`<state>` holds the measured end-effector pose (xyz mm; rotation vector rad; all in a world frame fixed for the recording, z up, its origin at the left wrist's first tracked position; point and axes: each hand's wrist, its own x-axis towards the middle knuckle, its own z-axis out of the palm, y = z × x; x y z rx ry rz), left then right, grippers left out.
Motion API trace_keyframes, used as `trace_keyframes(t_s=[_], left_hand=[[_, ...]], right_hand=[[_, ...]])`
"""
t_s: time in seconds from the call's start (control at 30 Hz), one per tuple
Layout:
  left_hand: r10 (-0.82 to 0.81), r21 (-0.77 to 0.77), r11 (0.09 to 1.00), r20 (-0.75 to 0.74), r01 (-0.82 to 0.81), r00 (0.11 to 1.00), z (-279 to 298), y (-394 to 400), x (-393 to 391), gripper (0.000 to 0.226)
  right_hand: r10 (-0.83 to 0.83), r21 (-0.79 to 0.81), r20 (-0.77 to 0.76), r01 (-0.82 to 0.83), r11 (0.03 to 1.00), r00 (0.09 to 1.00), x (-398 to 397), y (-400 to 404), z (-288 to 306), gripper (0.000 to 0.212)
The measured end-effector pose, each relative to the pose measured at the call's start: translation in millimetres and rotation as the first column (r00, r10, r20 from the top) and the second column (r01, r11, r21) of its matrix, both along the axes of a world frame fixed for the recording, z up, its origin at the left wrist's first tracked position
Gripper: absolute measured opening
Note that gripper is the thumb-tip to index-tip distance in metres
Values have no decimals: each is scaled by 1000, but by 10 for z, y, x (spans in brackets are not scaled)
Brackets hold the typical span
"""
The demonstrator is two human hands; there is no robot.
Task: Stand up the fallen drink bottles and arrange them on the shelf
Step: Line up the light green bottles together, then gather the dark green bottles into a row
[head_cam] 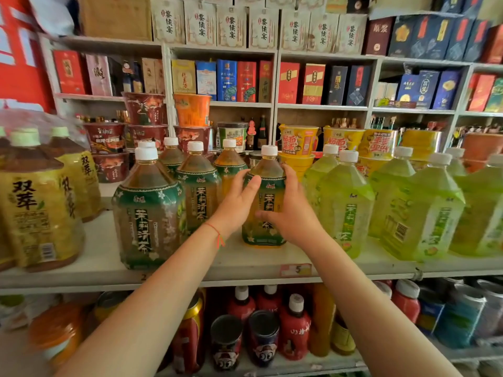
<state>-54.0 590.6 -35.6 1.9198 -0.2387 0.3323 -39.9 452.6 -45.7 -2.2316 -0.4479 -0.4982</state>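
Left hand [239, 202] and right hand [291, 210] flank one jasmine tea bottle [268, 186], fingers spread and laid on its sides, left high on the shoulder, right lower across the label (cupping, not a firm wrap). Bottle stands upright, long axis vertical, white cap up, directly between both hands, equally near. It sits mid-depth on the shelf [245, 263], set back from the front bottle [148, 213] at left; green tea bottles [345, 210] just right. Likely next: slide it into line.
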Motion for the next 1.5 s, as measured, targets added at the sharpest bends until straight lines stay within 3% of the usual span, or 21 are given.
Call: trace_keyframes(t_s=[0.1,0.2,0.3,0.37,0.4,0.47,0.53,0.63,0.7,0.87,1.0,1.13,1.27,1.4,1.5], left_hand=[[53,93,994,56,-58,997,30,10,57,55],[241,322,884,304,-338,922,-58,110,18,45],[382,404,660,546,-634,746,-144,171,-75,49],[428,352,706,479,-614,767,-120,192,-179,52],[422,311,730,495,-608,760,-102,214,-249,51],[376,235,697,685,-677,624,-104,265,-401,45],[307,238,506,849,-829,431,-93,408,-496,43],[435,326,282,795,-902,423,4,658,-538,37],[465,400,229,756,-887,461,6,747,-512,36],[413,305,280,818,-911,401,-31,830,-426,38],[392,203,319,861,-926,324,-52,907,-402,31],[395,167,358,864,-919,311,-77,907,-378,31],[433,116,425,845,-898,314,-101,841,-355,33],[387,147,572,819,-807,423,-172,623,-440,48],[223,214,839,705,-501,673,-331,342,-463,65]], right_hand=[[-40,-39,-5,40,998,999,35,14,23,115],[-129,-179,-8,125,976,992,26,75,48,110],[-187,-242,350,281,929,918,-134,287,79,83],[-70,-156,565,190,969,822,-185,484,137,63],[6,-133,600,92,987,800,-183,582,188,53],[125,-107,530,-80,991,839,-130,738,344,39],[167,-120,398,-130,984,902,-8,875,491,40],[256,-123,204,-235,964,945,195,1149,620,56],[311,-62,76,-307,950,947,313,1300,615,58],[245,183,81,-256,949,966,413,1377,579,23],[204,265,172,-245,933,964,323,1312,443,29],[192,349,201,-254,902,961,87,1137,363,29],[180,315,153,-220,923,972,-92,972,511,34],[270,170,-36,-261,950,962,-246,707,714,39],[282,107,-106,-271,957,954,-283,470,787,41]])
